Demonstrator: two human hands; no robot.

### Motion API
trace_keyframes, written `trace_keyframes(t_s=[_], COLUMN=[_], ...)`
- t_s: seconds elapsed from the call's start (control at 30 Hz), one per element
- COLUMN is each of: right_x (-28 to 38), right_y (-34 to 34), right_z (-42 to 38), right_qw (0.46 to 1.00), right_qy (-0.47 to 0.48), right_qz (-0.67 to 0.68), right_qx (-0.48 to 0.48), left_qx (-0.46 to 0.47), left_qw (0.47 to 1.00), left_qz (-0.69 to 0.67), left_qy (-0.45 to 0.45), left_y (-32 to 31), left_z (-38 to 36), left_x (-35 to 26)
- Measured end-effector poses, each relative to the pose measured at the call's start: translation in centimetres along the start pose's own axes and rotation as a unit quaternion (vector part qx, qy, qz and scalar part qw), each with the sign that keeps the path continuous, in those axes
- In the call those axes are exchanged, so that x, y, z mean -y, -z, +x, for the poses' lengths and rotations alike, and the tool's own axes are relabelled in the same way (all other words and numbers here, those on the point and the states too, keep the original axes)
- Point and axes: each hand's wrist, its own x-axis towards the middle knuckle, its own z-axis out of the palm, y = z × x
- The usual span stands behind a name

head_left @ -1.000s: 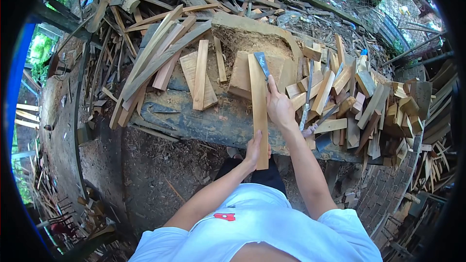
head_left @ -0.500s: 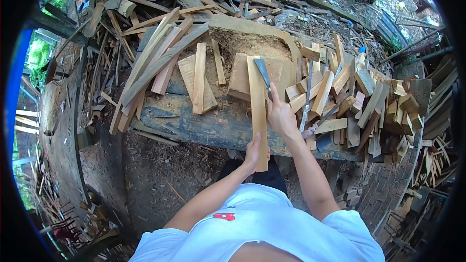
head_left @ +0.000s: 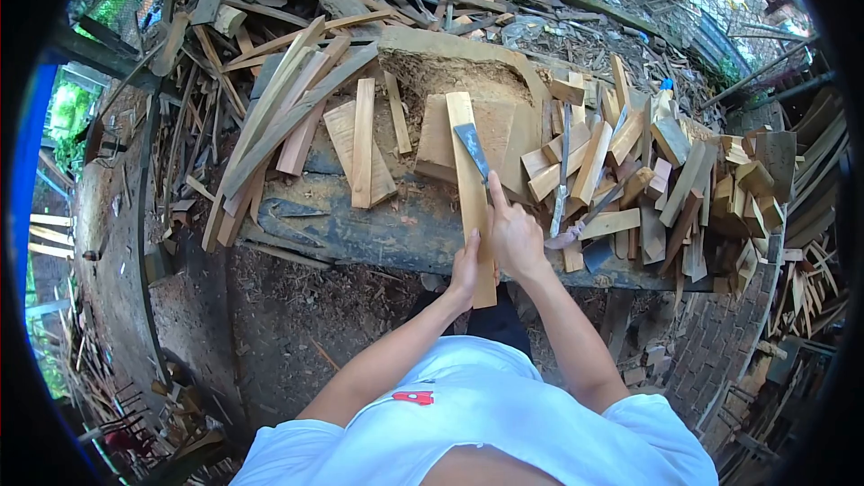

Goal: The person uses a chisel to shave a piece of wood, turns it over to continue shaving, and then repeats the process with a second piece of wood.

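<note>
A long pale wooden strip (head_left: 472,184) stands at a steep slant with its upper end against a large wood block (head_left: 517,139). My left hand (head_left: 464,270) is closed around the strip's lower part, near my body. In my right hand (head_left: 517,236) is a cutting tool (head_left: 472,149) with a broad dark blade that widens toward its tip. That hand's index finger stretches up along the tool, and the palm hides most of the handle. The blade lies over the upper half of the strip.
Many cut wood pieces (head_left: 589,166) are heaped on the right of the worn bench log (head_left: 378,238). Long boards (head_left: 292,117) lean at the left beside shorter slats (head_left: 363,144). A hollowed trunk (head_left: 459,45) lies behind the block. Scrap wood and wire mesh stand farther back.
The blade has moved down and left onto the strip's face. The strip's upper end has shifted left, and my left hand has slid slightly upward. The view has shifted a little.
</note>
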Motion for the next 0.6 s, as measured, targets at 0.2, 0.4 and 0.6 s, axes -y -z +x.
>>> trace_keyframes(t_s=[0.2, 0.4, 0.6], right_x=[-0.6, -0.1, -0.3], right_y=[-1.3, 0.9, -0.5], right_z=[9.6, 2.1, 6.6], right_qw=[0.999, 0.999, 1.000], right_qy=[0.010, 0.003, 0.013], right_qz=[0.031, 0.022, 0.018], right_qx=[-0.013, 0.034, 0.007], left_qx=[-0.016, 0.002, -0.013], left_qw=[1.000, 1.000, 1.000], left_qz=[0.008, -0.009, 0.002], left_qy=[-0.001, 0.005, 0.018], left_y=[-0.8, -0.3, -0.5], left_z=[-0.2, -0.1, -0.4], left_x=[-0.3, -0.2, -0.2])
